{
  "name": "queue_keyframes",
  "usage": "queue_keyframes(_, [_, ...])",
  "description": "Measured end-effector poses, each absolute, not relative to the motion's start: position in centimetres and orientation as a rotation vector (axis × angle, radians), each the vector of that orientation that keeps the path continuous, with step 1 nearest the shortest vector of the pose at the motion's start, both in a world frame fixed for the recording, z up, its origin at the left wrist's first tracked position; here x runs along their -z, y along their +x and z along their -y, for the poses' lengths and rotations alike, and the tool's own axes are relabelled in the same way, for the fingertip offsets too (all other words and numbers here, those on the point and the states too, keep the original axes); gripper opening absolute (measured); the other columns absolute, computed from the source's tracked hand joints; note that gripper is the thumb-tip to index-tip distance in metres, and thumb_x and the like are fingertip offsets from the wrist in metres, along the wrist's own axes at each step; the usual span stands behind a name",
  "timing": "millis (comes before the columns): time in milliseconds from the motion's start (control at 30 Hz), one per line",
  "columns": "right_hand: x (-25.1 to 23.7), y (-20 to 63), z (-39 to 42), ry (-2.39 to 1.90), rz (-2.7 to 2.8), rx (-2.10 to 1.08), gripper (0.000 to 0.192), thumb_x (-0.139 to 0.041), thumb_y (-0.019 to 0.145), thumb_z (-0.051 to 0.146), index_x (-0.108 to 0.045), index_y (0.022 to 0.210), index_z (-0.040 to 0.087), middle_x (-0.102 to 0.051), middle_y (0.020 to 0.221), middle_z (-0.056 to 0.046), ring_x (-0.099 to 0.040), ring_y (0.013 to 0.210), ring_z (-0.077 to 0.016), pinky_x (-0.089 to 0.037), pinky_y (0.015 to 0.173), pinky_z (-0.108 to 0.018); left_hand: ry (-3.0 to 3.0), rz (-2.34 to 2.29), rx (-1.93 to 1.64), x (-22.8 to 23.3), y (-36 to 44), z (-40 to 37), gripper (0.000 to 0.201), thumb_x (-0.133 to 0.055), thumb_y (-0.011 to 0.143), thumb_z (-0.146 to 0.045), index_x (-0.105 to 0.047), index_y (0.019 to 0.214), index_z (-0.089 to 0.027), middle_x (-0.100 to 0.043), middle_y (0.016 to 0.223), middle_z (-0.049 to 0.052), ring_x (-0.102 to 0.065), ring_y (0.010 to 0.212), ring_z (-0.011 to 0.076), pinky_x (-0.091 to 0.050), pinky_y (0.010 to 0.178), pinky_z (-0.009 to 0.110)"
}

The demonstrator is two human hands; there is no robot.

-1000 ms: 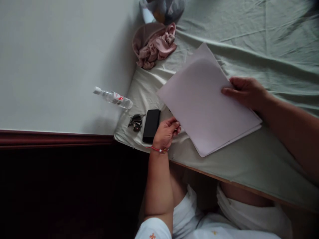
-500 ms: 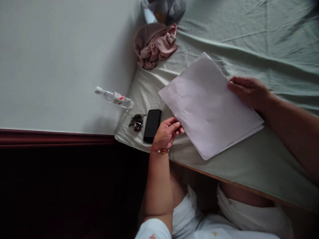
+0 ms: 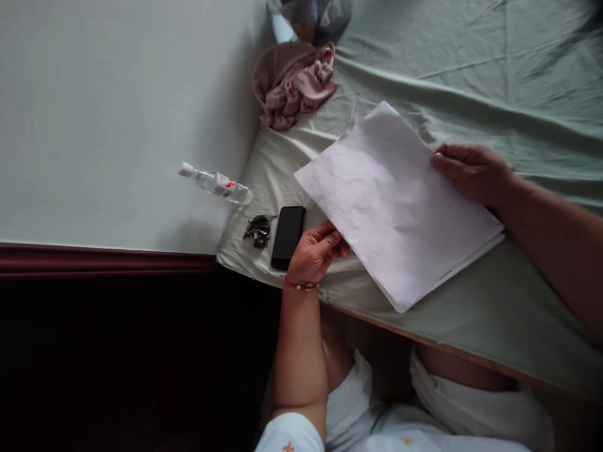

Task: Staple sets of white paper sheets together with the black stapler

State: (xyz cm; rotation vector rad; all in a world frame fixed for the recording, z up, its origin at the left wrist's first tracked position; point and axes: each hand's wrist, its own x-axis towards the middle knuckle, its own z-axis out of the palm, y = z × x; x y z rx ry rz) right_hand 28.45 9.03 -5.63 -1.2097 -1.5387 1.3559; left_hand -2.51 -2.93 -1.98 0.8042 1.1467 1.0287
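A small stack of white paper sheets (image 3: 396, 201) is held tilted over the green bedsheet, its blank top sheet slightly creased. My right hand (image 3: 473, 172) grips the stack's far right edge, thumb on top and fingers underneath. At the near left edge, my left hand (image 3: 320, 250) pinches the paper between thumb and fingers; some fingertips are hidden beneath it. A red bracelet (image 3: 301, 285) circles my left wrist. Just left of that hand lies a black phone (image 3: 287, 237), with a bunch of keys (image 3: 259, 230) beside it.
A clear plastic bottle (image 3: 219, 184) with a white cap stands near the wall (image 3: 117, 125). Crumpled pink cloth (image 3: 296, 88) and a grey, partly see-through bag (image 3: 320, 19) lie farther back. The green bedsheet (image 3: 471, 50) ends at a wooden edge (image 3: 400, 333) above my knees.
The paper stack has turned slightly, its near corner shifting right and toward me. The left fingers now reach a little farther under its edge. My right hand has barely moved.
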Motion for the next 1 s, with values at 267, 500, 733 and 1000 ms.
queue_keyframes(267, [5.6,28.3,-9.1,-1.204,1.513,-1.333,0.049,-0.072,0.087,0.065,-0.054,0.077,0.021,-0.039,0.06,0.003,-0.032,0.051,-0.0069,-0.025,0.043,-0.022,0.845,-1.174,-1.019,1.7,-2.6,2.9,0.04,-0.093,0.069,-0.05,-0.076,0.08,-0.015,-0.069,0.065,0.002,-0.059,0.054,0.0099,-0.042,0.049,0.022])
queue_keyframes(500, [5.8,28.5,-9.2,-1.226,1.529,-1.307,0.046,-0.071,0.089,0.061,-0.054,0.077,0.02,-0.039,0.061,0.003,-0.032,0.05,-0.0067,-0.024,0.042,-0.023,0.801,-1.166,-1.037,1.2,-2.0,2.8,0.037,-0.097,0.062,-0.038,-0.08,0.087,-0.016,-0.072,0.068,0.001,-0.057,0.05,0.0079,-0.044,0.048,0.021])
queue_keyframes(733, [6.0,28.2,-9.1,-1.233,1.542,-1.241,0.045,-0.068,0.093,0.06,-0.054,0.078,0.02,-0.041,0.064,0.002,-0.033,0.056,-0.0082,-0.026,0.048,-0.025,0.727,-1.356,-0.991,2.5,-1.8,2.1,0.034,-0.093,0.067,-0.034,-0.07,0.081,-0.013,-0.07,0.069,0.001,-0.059,0.045,0.0071,-0.025,0.036,0.016])
queue_keyframes(1000, [6.1,28.2,-9.3,-1.251,1.58,-1.163,0.046,-0.067,0.092,0.061,-0.054,0.076,0.02,-0.04,0.064,0.001,-0.032,0.057,-0.0088,-0.025,0.05,-0.026,0.845,-1.46,-0.873,3.4,-0.9,2.1,0.031,-0.088,0.078,-0.034,-0.067,0.073,-0.012,-0.066,0.066,0.001,-0.066,0.049,0.0103,-0.032,0.037,0.017])
